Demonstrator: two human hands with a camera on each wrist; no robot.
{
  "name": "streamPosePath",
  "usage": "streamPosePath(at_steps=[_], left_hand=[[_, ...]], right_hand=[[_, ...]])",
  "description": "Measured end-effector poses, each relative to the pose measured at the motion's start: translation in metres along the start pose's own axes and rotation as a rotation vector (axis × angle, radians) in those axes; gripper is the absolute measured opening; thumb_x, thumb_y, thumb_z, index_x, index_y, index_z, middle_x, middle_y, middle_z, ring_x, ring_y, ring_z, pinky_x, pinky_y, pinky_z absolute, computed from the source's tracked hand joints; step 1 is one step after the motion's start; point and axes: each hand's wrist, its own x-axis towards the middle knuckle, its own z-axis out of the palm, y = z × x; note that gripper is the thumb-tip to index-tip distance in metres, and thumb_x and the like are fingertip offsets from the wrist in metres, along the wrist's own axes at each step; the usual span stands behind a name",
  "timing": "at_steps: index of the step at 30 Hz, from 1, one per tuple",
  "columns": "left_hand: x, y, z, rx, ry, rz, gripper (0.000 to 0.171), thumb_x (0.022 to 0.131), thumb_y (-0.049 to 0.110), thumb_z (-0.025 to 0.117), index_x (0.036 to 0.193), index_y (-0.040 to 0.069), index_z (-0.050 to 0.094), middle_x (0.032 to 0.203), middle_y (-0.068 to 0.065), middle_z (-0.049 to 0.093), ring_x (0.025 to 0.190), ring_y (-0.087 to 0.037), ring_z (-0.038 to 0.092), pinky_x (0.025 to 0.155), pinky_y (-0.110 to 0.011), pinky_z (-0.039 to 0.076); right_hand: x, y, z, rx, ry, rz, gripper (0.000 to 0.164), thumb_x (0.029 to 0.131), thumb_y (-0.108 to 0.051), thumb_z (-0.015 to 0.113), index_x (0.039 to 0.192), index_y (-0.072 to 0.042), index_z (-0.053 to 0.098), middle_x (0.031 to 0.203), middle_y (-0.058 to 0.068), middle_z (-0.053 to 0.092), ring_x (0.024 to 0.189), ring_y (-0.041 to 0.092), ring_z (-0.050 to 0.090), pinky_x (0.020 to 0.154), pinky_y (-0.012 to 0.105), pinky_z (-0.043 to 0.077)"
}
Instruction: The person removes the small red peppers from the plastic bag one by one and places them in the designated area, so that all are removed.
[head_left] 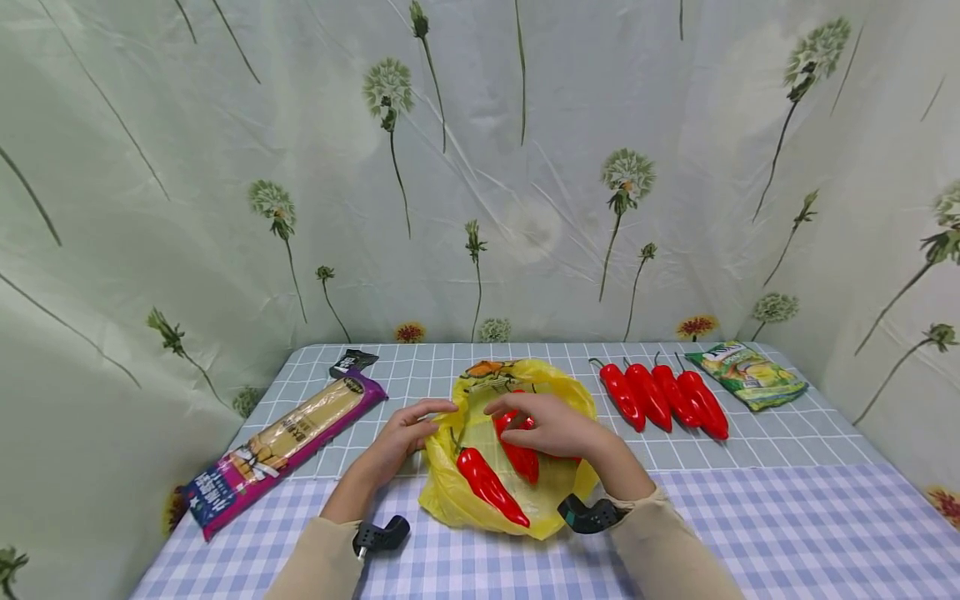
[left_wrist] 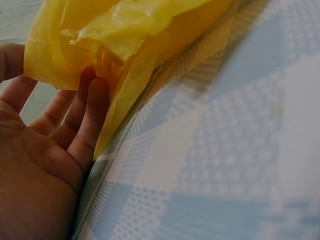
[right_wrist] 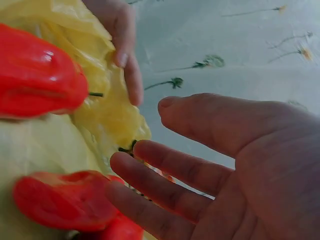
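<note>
My right hand, loosely spread and empty, hovers over red peppers inside the yellow bag; my left hand touches its side, fingers relaxed. 4 other peppers lie to the right.

Makeshift and Curtained Off

The place looked like a recording set: dandelion-print sheeting enclosed the bench on three sides, and wrist cameras were worn. A gingham cloth and a grid cloth looked homely; the wider room was hidden.

peppers in bag | packet to its left | 4 loose peppers to its right | pouch farther right
</note>
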Motion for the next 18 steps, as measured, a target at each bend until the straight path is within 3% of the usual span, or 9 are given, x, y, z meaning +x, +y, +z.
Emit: streamPosePath(at_steps=[9,18], left_hand=[[-0.001,-0.001,0.001,0.000,0.011,-0.013,0.041,0.098,0.012,0.048,0.137,0.002,0.056,0.153,-0.016,0.045,0.131,-0.025,0.053,0.092,-0.025,0.055],[-0.001,0.001,0.001,0.005,0.012,-0.011,0.041,0.097,0.012,0.048,0.136,0.005,0.059,0.151,-0.012,0.048,0.137,-0.030,0.047,0.094,-0.026,0.055]], right_hand=[[0.005,-0.002,0.013,-0.011,-0.102,0.009,0.041,0.094,-0.020,0.069,0.133,-0.013,0.059,0.127,0.007,0.067,0.110,0.021,0.067,0.091,0.036,0.058],[0.008,-0.003,0.024,0.027,-0.166,0.058,0.046,0.091,-0.029,0.072,0.134,-0.020,0.059,0.125,-0.002,0.067,0.104,0.011,0.067,0.081,0.021,0.056]])
